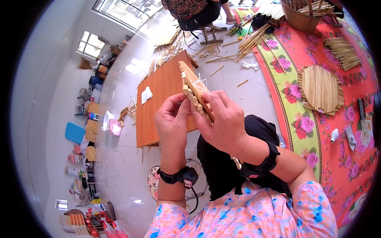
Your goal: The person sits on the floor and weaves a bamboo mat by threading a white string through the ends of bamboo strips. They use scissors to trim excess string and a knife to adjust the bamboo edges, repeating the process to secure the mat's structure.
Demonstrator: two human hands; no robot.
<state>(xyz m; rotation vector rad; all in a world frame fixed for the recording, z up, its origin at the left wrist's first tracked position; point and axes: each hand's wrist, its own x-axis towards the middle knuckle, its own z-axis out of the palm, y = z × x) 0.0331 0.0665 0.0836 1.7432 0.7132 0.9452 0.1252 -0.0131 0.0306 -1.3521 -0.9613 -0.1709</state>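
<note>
My right hand grips a flat woven piece made of bamboo or reed sticks, tied with white string, held edge-on in front of me. My left hand pinches the near ends of the sticks from the left side, fingers bent around them. Both wrists wear black bands. The piece rises above a low wooden table.
A white scrap lies on the table. A finished woven mat and a stick bundle lie on the red flowered floor cloth. Loose sticks, a basket and a seated person are beyond.
</note>
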